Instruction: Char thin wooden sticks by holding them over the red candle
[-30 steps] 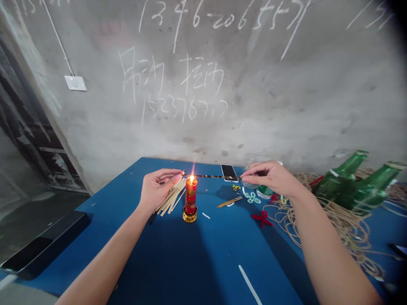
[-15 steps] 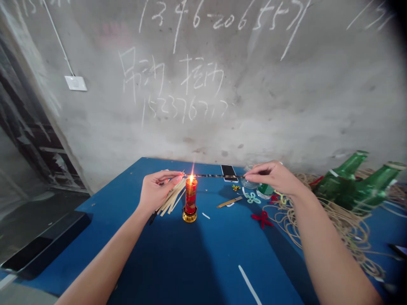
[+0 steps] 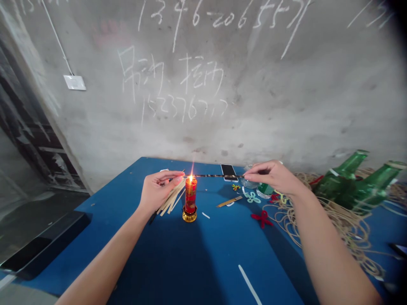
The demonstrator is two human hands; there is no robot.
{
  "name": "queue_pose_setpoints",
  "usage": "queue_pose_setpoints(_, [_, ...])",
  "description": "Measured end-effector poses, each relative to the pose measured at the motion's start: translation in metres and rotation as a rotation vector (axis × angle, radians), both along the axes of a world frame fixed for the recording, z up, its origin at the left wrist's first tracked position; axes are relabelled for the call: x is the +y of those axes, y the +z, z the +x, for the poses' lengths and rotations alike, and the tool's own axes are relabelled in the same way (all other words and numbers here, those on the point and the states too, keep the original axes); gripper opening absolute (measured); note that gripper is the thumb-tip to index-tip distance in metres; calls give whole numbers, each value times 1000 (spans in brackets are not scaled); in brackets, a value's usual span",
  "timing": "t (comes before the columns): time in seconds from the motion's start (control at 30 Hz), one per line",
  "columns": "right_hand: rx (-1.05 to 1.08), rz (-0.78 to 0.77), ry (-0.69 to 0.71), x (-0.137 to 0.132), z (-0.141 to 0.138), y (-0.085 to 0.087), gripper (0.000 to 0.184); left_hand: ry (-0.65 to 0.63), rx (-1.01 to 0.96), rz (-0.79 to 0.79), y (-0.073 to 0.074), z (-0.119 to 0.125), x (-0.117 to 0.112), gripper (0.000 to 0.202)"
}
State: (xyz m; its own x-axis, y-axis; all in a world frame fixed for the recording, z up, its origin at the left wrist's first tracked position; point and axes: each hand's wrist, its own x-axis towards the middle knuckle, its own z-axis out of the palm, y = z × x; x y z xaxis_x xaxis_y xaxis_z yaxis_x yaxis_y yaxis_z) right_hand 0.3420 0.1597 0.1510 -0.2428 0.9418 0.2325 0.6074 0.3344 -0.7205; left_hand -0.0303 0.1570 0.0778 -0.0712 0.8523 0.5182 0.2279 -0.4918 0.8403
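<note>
A thin dark strip (image 3: pixel 213 176), blackened in patches, stretches level between my two hands. My left hand (image 3: pixel 161 186) pinches its left end, close beside the candle flame. At the other end, my right hand (image 3: pixel 265 174) grips it between thumb and fingers. The lit red candle (image 3: pixel 190 195) stands upright in a gold holder (image 3: pixel 190 216), its flame at the strip near my left fingertips. Behind my left hand lies a bundle of pale flat sticks (image 3: pixel 171 201), partly hidden by the hand. Whether the strip touches the wick is hidden by the glare.
On the blue table (image 3: pixel 178 258) lie a phone (image 3: pixel 228 170), a bamboo strip (image 3: pixel 229 201), a red knotted flower shape (image 3: pixel 262 219) and a pale green one (image 3: pixel 252 197). Tangled cord (image 3: pixel 330 228) and green bottles (image 3: pixel 346 178) crowd the right; a black box (image 3: pixel 47 243) sits left.
</note>
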Motion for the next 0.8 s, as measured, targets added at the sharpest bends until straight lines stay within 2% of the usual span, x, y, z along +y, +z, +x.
queue_pose_setpoints(0.33, [30, -18, 56, 3, -8, -4, 34, 24, -3, -50, 5, 0, -4, 25])
queue_pose_setpoints(0.57, [23, -15, 50, -2, -26, -3, 32, 10, -26, -100, 8, 0, -5, 27])
queue_pose_setpoints(0.8, [-7, -22, 26, -5, -31, -1, 42, 53, -140, -62, 5, -13, 5, 31])
